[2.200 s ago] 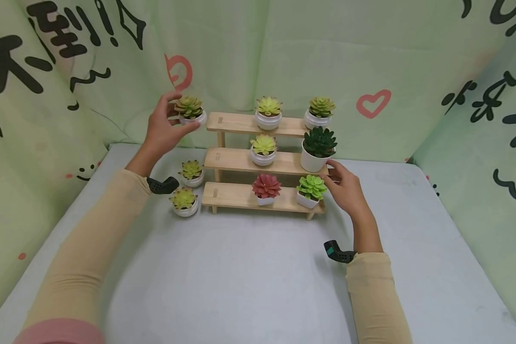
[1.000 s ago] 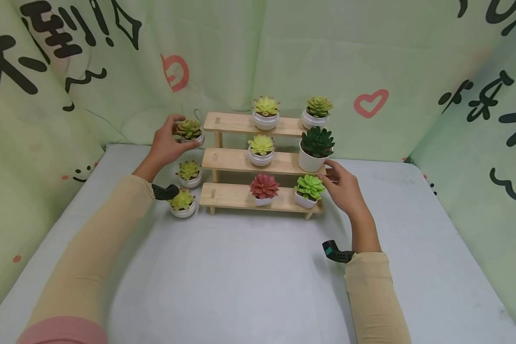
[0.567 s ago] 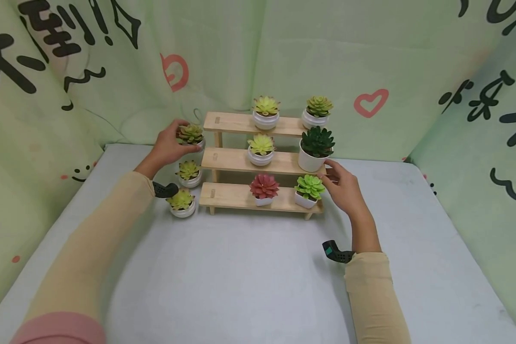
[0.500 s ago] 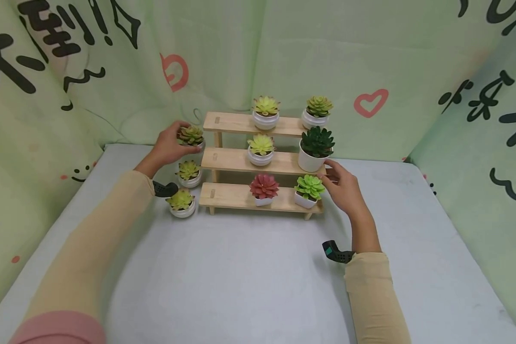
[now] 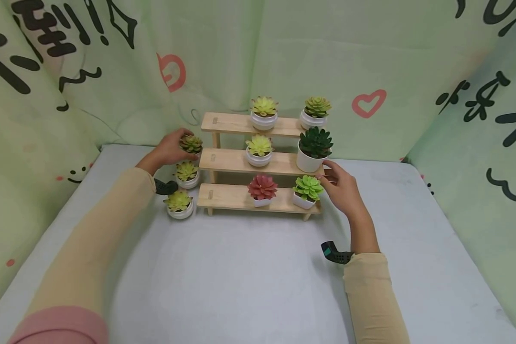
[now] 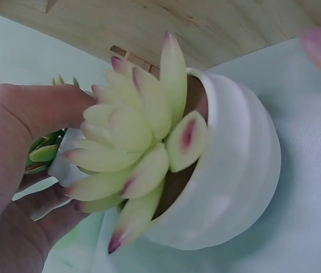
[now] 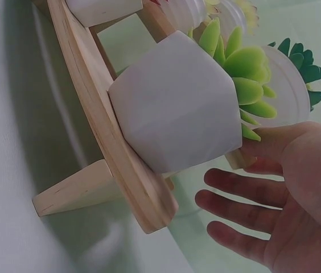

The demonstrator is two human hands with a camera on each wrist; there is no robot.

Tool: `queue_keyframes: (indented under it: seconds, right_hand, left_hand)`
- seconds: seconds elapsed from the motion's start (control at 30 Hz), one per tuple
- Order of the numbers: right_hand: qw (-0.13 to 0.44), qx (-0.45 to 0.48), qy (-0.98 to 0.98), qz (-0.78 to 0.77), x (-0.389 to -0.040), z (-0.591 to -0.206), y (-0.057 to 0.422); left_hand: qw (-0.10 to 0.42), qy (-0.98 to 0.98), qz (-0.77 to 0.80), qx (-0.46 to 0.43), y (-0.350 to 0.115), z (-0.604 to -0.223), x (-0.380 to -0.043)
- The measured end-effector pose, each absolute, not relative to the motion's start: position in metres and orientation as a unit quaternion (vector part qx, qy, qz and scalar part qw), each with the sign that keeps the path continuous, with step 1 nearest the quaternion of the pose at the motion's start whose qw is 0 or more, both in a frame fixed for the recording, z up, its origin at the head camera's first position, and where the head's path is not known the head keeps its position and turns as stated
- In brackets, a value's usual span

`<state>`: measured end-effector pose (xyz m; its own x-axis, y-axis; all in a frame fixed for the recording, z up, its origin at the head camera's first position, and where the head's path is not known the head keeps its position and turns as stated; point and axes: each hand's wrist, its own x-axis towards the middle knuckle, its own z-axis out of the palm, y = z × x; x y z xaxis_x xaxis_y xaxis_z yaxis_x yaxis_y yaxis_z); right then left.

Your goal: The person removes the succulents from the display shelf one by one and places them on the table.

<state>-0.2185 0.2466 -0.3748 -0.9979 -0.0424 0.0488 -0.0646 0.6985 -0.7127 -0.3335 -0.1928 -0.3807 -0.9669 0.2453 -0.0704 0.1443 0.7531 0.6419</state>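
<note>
My left hand (image 5: 169, 149) holds a potted succulent (image 5: 191, 144) with reddish-green leaves, low at the back left of the wooden plant stand (image 5: 223, 160). In the left wrist view, its white pot is partly hidden behind a nearer potted succulent (image 6: 132, 136) with purple leaf tips. Whether the held pot touches the table cannot be seen. My right hand (image 5: 343, 189) pinches the right end of the stand's middle shelf between thumb and index finger. Its other fingers (image 7: 240, 210) extend loosely, close to a bright green succulent (image 5: 308, 187) in an angular white pot.
Two potted succulents stand left of the stand, one middle (image 5: 187, 174) and one front (image 5: 179, 204). The shelves carry a red succulent (image 5: 262, 187), a dark green one (image 5: 315, 143) and several yellow-green ones. A pale green curtain (image 5: 305, 57) hangs behind the white table (image 5: 241, 277).
My left hand has lowered the potted succulent from beside the top shelf to behind the two pots on the left. The right hand has stayed at the stand's right end.
</note>
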Motion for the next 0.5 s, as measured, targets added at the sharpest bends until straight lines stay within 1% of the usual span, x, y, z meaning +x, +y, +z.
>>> queue_keyframes:
  seconds: [0.5]
  right_hand:
    - [0.012,0.024,-0.923,0.384,-0.2188,-0.3756,0.2474]
  left_hand:
    - [0.095,0.935,0.328,0.092,-0.1893,-0.3875,-0.3387]
